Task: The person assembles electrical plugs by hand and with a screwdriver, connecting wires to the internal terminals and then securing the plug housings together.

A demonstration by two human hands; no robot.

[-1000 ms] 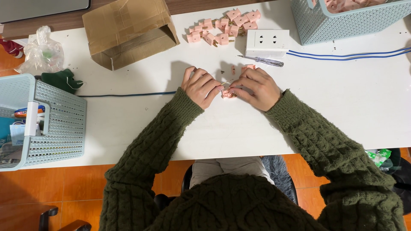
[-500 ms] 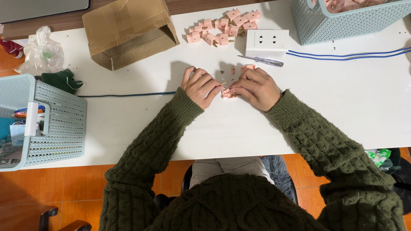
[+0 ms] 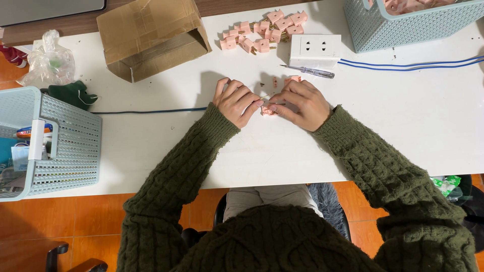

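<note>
My left hand and my right hand meet at the middle of the white table. Between their fingertips they pinch a small pink plastic part with thin metal pins sticking out of it. Both hands have fingers closed on it. Two more pink bits lie just beyond my right hand. A pile of pink plug parts lies farther back, beside a white socket block and a small screwdriver.
An open cardboard box stands at the back left. A pale blue basket with odds and ends sits at the left edge, another basket at the back right. Blue cables run right; a dark cable runs left. A plastic bag lies far left.
Hands stay in the same spot; fingers shift slightly on the pink part.
</note>
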